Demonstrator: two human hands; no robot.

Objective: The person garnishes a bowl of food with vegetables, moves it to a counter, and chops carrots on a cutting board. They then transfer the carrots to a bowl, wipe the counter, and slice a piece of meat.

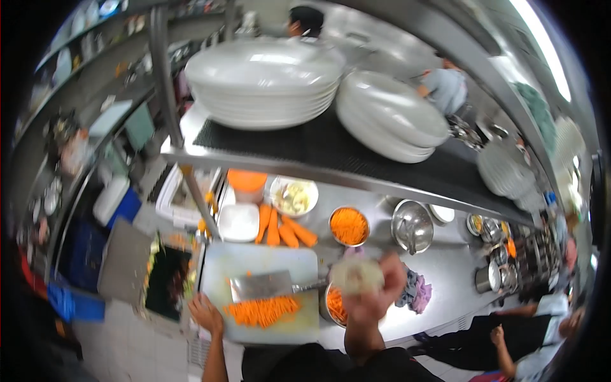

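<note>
My right hand (372,294) is raised above the counter, its fingers closed around a pale, roundish, whitish-green thing (354,276) blurred by motion. My left hand (207,314) holds nothing; its fingers are apart at the left edge of the white cutting board (261,256). On the board a cleaver (262,286) lies flat, its handle pointing right. Just below the blade is a row of cut carrot strips (263,312). Partly hidden behind my right hand stands a metal bowl of shredded carrot (336,304).
Behind the board are whole carrots (287,233), a white container (239,222) and a bowl of pale pieces (294,195). Shredded carrot (349,226) fills another bowl. A metal bowl (412,225) and crumpled cloths (415,291) lie right. Stacked plates (264,83) occupy the overhead shelf. Another person (528,337) stands right.
</note>
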